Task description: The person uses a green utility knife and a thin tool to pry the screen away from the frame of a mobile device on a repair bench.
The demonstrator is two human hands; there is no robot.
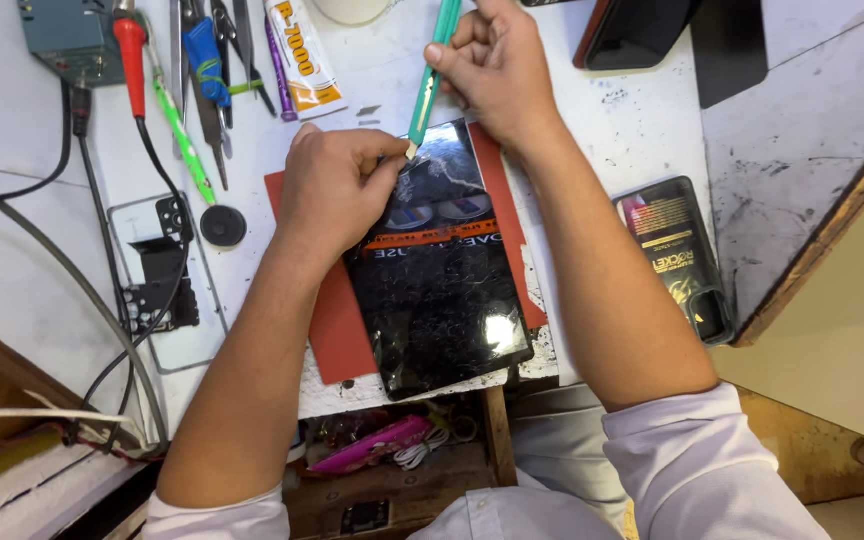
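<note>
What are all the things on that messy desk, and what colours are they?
Cracked tablet: one, black, on the red mat at the middle.
Red mat: one, red, under the tablet.
Cutter: one, teal handle, tip at the tablet's top edge.
Glue tube: one, white and orange, top middle.
Hand tools: several, blue, green and metal, top left.
Red-handled tool: one, red, top left, black cable attached.
Grey box: one, top left corner.
Round disc: one, black, left of the mat.
Clear phone case: one, clear, left, with black parts on it.
Phone case: one, black with gold print, right.
Pink item: one, in the open drawer below.
Left hand: pressing the tablet's top.
Right hand: grip around the cutter.
</note>
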